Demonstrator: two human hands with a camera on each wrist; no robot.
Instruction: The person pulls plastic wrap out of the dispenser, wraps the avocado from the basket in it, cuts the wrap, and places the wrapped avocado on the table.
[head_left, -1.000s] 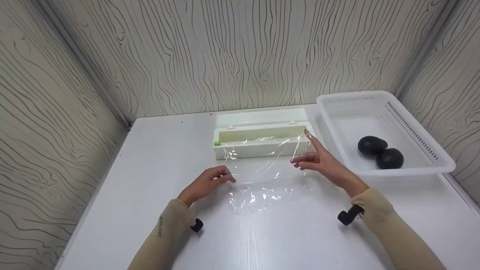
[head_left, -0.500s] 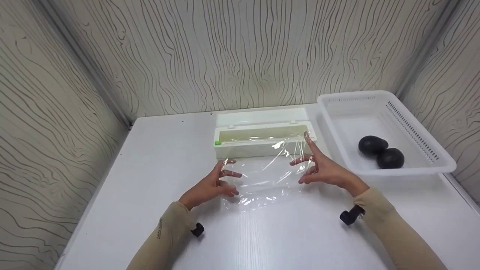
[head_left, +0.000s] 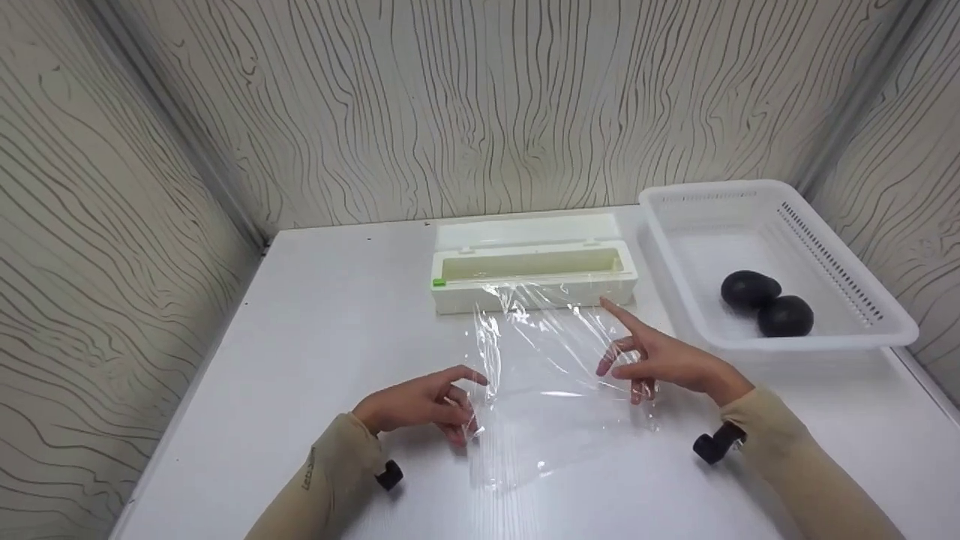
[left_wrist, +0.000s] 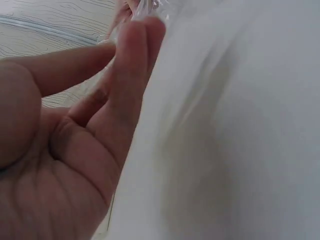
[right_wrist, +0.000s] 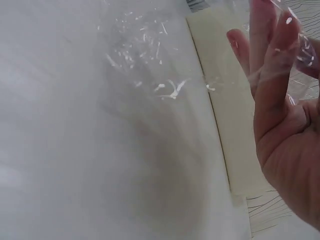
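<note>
A clear sheet of plastic wrap (head_left: 555, 420) stretches toward me from the front of a white wrap dispenser box (head_left: 529, 292), whose lid (head_left: 525, 230) is laid back. My left hand (head_left: 424, 405) pinches the sheet's left edge between thumb and fingers, the index finger stretched out. In the left wrist view the thumb (left_wrist: 75, 65) meets the fingertips near the film. My right hand (head_left: 667, 364) holds the right side with thumb and lower fingers, its index finger pointing toward the box. Film partly covers those fingers in the right wrist view, so the exact grip is hard to see.
A white basket (head_left: 825, 343) with slotted sides stands at the right, close to the box. Two dark rounded objects (head_left: 750, 289) lie in it, touching. A green slider (head_left: 439, 283) sits at the box's left front. Wood-patterned walls (head_left: 450, 105) enclose the white table (head_left: 315, 337).
Both hands have come down toward me, drawing the plastic wrap farther over the table. The left fingers, spread half a second ago, have closed in on its edge. The right index finger has left the box rim.
</note>
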